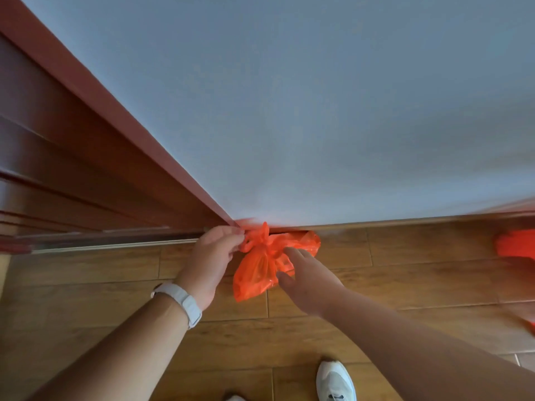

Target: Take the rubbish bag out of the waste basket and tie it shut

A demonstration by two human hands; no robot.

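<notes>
An orange plastic rubbish bag (257,270) hangs in front of me above the wooden floor, its top gathered into a knot with loops sticking up. My left hand (212,259) pinches the knotted top from the left. My right hand (307,282) is at the bag's right side, fingers spread and touching the plastic. An orange object (515,247) at the far right edge is blurred; I cannot tell whether it is the waste basket.
A pale wall (318,111) rises straight ahead, meeting the wooden floor (405,279). A dark red-brown door and frame (72,169) stand at the left. My white shoe (335,380) is at the bottom. A white watch band (182,302) is on my left wrist.
</notes>
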